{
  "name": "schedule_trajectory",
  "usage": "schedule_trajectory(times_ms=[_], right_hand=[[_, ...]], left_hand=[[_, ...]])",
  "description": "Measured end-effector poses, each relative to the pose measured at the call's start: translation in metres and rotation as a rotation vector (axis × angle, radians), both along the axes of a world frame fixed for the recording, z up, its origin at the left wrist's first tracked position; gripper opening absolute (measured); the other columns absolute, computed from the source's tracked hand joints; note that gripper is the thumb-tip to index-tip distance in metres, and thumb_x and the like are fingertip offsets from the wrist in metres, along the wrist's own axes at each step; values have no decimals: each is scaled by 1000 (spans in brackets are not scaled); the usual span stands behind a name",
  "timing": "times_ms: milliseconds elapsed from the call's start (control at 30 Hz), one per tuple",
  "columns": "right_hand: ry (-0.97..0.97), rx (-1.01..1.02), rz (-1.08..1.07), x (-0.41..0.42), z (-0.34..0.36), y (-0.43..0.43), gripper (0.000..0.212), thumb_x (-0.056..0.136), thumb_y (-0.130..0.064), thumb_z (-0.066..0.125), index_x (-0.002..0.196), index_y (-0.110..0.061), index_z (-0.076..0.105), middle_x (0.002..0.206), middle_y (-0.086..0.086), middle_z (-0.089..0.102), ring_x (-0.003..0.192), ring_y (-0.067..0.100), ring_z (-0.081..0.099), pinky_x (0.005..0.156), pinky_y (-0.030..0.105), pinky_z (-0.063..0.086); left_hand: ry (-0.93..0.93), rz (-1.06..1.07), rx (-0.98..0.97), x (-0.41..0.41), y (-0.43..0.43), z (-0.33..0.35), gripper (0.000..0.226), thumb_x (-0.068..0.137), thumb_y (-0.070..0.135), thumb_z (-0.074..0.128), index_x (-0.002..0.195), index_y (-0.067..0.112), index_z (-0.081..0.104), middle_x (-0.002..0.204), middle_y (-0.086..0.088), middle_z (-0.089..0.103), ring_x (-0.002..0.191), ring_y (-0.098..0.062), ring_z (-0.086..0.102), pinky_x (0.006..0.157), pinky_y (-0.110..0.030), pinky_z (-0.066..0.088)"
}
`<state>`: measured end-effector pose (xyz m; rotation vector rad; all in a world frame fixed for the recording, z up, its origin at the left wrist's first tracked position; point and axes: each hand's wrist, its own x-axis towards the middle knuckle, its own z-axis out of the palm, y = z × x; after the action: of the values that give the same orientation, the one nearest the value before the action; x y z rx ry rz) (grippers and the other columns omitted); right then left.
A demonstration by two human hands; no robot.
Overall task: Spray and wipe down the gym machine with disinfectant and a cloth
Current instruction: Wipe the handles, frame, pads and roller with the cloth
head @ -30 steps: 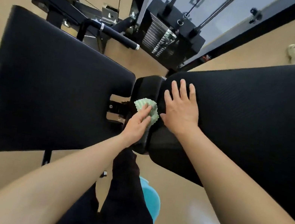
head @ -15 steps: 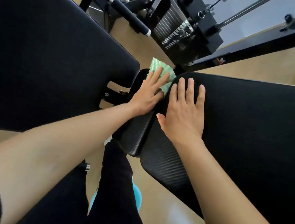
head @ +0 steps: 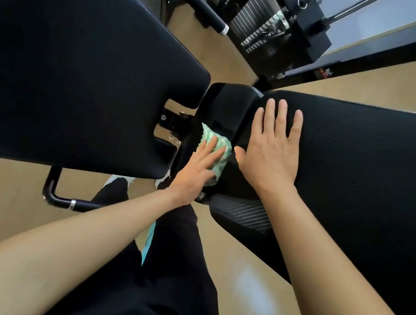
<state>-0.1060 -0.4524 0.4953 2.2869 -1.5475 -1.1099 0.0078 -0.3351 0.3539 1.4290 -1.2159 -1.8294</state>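
L hand [head: 196, 172] flat on cloth [head: 219, 156] | R hand [head: 271, 152] flat on pad [head: 366, 168]

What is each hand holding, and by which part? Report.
Nothing is gripped. The left hand presses the mint-green textured cloth under straight fingers; the right hand rests flat on the ribbed black pad.
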Motion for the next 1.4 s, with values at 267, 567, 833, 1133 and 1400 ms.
schedule_trajectory(times_ms=[267, 567, 833, 1133, 1400], right_hand=[[1, 24, -22, 1, -1, 0, 89, 99, -62, 35, 163, -5, 10, 171, 21, 0, 158, 38, -8, 126, 60, -3], [-2, 46, -32, 1, -5, 0, 87, 101, -60, 26, 162, -3, 0, 170, 22, -8, 157, 39, -14, 124, 61, -12], [12, 46, -20, 1, -7, 1, 88, 101, -61, 26, 163, -3, 3, 170, 23, -5, 158, 41, -9, 124, 63, -5], [59, 14, -56, 8, -13, 2, 88, 99, -60, 28, 163, -4, 4, 171, 22, -5, 158, 40, -9, 124, 63, -5], [72, -4, -76, 11, -17, 2, 89, 98, -58, 32, 163, -5, 5, 171, 22, -4, 158, 39, -9, 124, 63, -4]], left_hand=[[-192, 45, -44, -23, -123, -28, 58, 108, 51, 31, 160, 43, 4, 174, 6, -8, 158, -23, -18, 124, -55, -13], [-254, -230, -197, -7, -218, -30, 45, 100, 62, 31, 116, 35, 64, 124, 4, 68, 122, -19, 58, 123, -61, 15], [-314, -67, 156, 15, -204, -80, 51, 109, 53, 18, 150, 33, 41, 150, -5, 43, 138, -26, 40, 106, -40, 32], [-226, 140, 369, 6, -114, -74, 77, 101, 68, 28, 165, 36, 1, 172, -7, 11, 156, -35, 15, 125, -53, 15], [-274, 144, 79, -15, -102, -50, 105, 85, 79, 27, 165, 16, 0, 173, -14, 5, 160, -28, 2, 128, -55, 7]])
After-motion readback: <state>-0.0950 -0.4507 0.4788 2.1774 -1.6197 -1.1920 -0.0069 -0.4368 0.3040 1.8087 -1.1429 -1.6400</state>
